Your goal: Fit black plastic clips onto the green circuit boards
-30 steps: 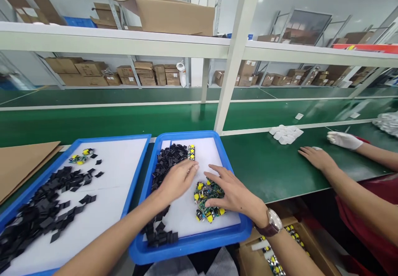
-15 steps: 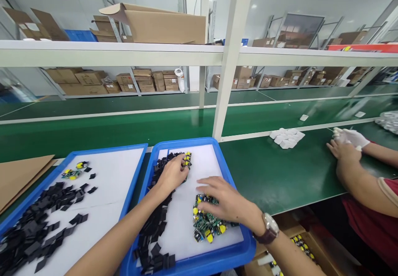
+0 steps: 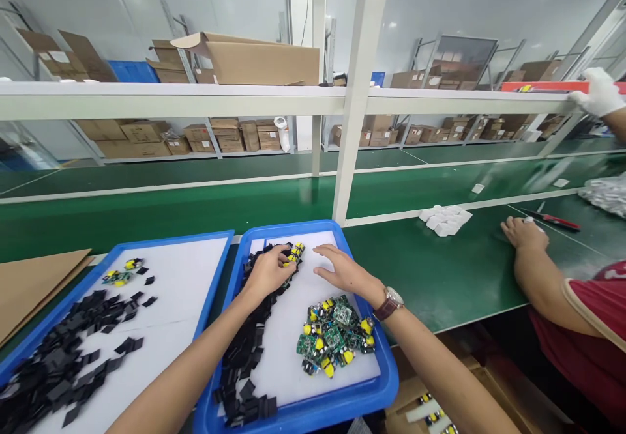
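Note:
My left hand is at the upper part of the right-hand blue tray, its fingers curled on a small circuit board with yellow parts, in a short row beside black pads. Just to the right, my right hand hovers over the white liner, fingers spread and holding nothing. Below it lies a heap of green circuit boards with yellow components. Black rectangular pads run down the tray's left side, partly hidden by my left forearm.
Another blue tray on the left carries black pads and a few boards. Cardboard sheets lie beyond it. A white post rises behind the trays. White pieces and a co-worker's hand are at right.
My right hand has moved up and away from the board heap, toward my left hand, which stays at the row. A co-worker's gloved hand has risen to the shelf, and red-handled pliers now show.

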Tool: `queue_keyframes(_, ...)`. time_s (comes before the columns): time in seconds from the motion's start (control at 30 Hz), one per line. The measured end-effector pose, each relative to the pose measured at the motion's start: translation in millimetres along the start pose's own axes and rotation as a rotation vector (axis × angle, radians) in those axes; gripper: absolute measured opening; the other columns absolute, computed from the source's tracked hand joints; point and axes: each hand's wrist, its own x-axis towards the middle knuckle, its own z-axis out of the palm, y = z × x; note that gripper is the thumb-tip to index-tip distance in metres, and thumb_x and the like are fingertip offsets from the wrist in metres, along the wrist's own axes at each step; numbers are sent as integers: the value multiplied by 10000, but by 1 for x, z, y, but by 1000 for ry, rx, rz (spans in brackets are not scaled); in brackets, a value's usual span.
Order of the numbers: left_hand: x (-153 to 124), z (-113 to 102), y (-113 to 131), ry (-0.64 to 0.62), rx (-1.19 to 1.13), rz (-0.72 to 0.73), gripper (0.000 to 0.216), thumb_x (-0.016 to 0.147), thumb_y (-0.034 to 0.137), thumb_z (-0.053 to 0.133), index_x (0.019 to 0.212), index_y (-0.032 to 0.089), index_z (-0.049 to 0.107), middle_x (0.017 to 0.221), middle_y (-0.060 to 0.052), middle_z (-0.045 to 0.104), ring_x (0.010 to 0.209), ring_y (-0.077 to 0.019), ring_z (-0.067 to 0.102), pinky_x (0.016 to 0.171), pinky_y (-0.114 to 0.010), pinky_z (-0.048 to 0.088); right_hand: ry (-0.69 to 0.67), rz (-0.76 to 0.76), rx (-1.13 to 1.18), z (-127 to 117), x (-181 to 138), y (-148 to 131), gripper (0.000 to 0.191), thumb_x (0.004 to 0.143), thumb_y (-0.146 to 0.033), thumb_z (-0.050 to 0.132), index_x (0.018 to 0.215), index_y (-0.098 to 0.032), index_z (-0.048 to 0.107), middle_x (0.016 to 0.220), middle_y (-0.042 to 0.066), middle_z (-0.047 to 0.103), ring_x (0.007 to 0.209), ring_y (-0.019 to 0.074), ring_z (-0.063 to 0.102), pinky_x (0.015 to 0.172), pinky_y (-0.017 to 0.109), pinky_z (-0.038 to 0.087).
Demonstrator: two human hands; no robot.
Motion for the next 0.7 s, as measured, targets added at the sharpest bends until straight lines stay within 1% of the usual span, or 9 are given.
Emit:
queue_keyframes(0.07, -1, -10, 3, -24, -137, -43, 561, 764, 392, 773, 1258, 139, 697, 986, -113, 804, 944, -291, 755, 897, -408, 572, 32, 15, 49, -3, 3, 2, 567, 961, -229, 692, 1505, -192, 538, 1489, 199, 594, 1396, 319, 574, 1177, 580, 464)
queue_keyframes(0.17, -12, -24, 11, -122, -344, -101, 575, 767, 439, 785, 1250, 136, 712, 984, -113, 807, 868, -244, 752, 752, -340, 589, 58, 23, 156, -3, 10, 4, 652, 972, -290, 689, 1579, -245, 454, 1575, 192, 530, 1383, 305, 596, 1105, 554, 538)
queue_keyframes(0.23, -22, -29, 18, -207, -455, -143, 557, 751, 431, 810, 1218, 137, 739, 987, -119, 802, 781, -215, 732, 648, -311, 574, 58, 17, 234, 0, 16, 4, 607, 982, -353, 681, 1552, -252, 498, 1483, 165, 633, 1301, 282, 667, 1033, 502, 598)
queue_keyframes(0.3, -32, -31, 24, -274, -549, -179, 512, 767, 449, 810, 1180, 152, 759, 1044, -131, 790, 761, -198, 719, 592, -288, 556, 60, 11, 292, 4, 21, 2, 518, 985, -402, 672, 1466, -224, 598, 1285, 127, 760, 1162, 256, 743, 966, 455, 634)
queue_keyframes(0.4, -44, -24, 31, -331, -654, -222, 470, 825, 514, 769, 1131, 157, 761, 1124, -166, 768, 814, -210, 729, 543, -261, 532, 98, 32, 312, 12, 22, -5, 435, 956, -434, 703, 1307, -176, 708, 1072, 85, 811, 964, 226, 781, 869, 397, 653)
queue_keyframes(0.5, -51, -7, 35, -329, -700, -254, 460, 850, 528, 752, 1095, 140, 728, 1058, -173, 765, 650, -145, 659, 410, -190, 371, 186, 96, 245, 19, 17, -13, 366, 948, -403, 716, 1210, -150, 739, 1011, 87, 801, 887, 213, 751, 837, 376, 630)
queue_keyframes(0.57, -53, 4, 36, -283, -711, -254, 458, 866, 535, 741, 1104, 148, 691, 1066, -152, 755, 564, -86, 569, 387, -160, 281, 220, 140, 179, 19, 12, -14, 330, 962, -372, 699, 1192, -140, 742, 1008, 101, 794, 886, 218, 732, 852, 383, 610)
queue_keyframes(0.63, -54, 10, 36, -243, -711, -252, 477, 866, 555, 745, 1121, 160, 661, 1117, -141, 740, 582, -81, 575, 404, -157, 313, 182, 162, 126, 12, 3, -12, 292, 942, -334, 725, 1158, -140, 761, 993, 104, 799, 880, 230, 736, 860, 388, 602)
queue_keyframes(0.7, -53, 10, 34, -261, -693, -277, 508, 841, 578, 769, 1117, 167, 654, 1141, -139, 733, 635, -114, 630, 419, -172, 364, 84, 164, 95, 0, -6, -9, 267, 835, -275, 837, 1068, -151, 796, 949, 90, 812, 867, 248, 757, 857, 387, 609)
